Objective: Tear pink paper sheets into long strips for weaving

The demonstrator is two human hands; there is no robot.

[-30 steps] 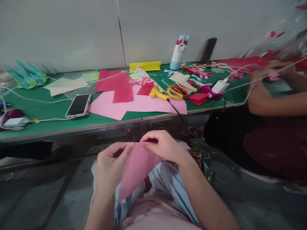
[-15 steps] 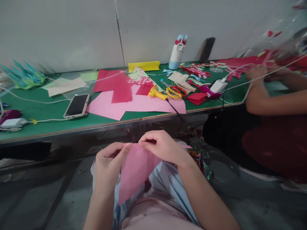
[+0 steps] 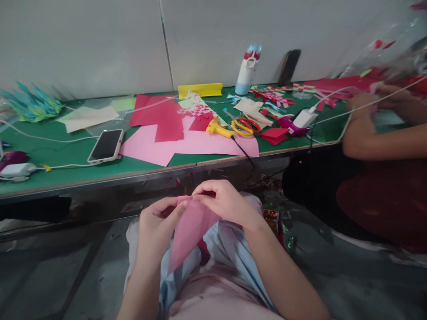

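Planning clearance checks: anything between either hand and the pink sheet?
Nothing visible. The left hand and right hand both pinch the pink sheet directly along its top edge. The yellow glue gun lies beyond them, on the green table.

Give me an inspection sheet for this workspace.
Surface: green table, with red paper near its middle.
Materials: pink sheet held above the lap; light pink paper on the table.
Clutter: yellow glue gun, scissors, white-cased phone, bottle.
Grip: left hand and right hand pinch the pink sheet near its upper edge.
Cables: black cord from the glue gun crosses the table's front edge; white cable left of the phone.
Surroundings: grey wall behind; another person's forearm at right.
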